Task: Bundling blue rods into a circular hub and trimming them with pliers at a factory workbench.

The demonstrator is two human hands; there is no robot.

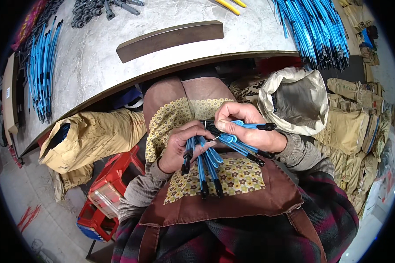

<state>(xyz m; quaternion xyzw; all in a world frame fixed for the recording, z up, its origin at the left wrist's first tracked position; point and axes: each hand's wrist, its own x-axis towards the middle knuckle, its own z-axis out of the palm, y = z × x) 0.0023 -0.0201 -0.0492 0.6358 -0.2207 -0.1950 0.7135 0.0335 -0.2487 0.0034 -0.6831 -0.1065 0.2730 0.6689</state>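
Covering the black hub where the blue ribs (208, 160) met, both hands hid it from me. My left hand (180, 147) gripped the fanned ribs over the apron (232, 193); my right hand (245, 127) pinched one rib beside it. Beyond them lay a pale table (92, 52), a wooden strip (169, 38) and a sack (294, 103).

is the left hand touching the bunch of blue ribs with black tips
Touching. The head view shows the left hand with its fingers wrapped around the blue ribs, which fan out below its grip; the right hand pinches them too.
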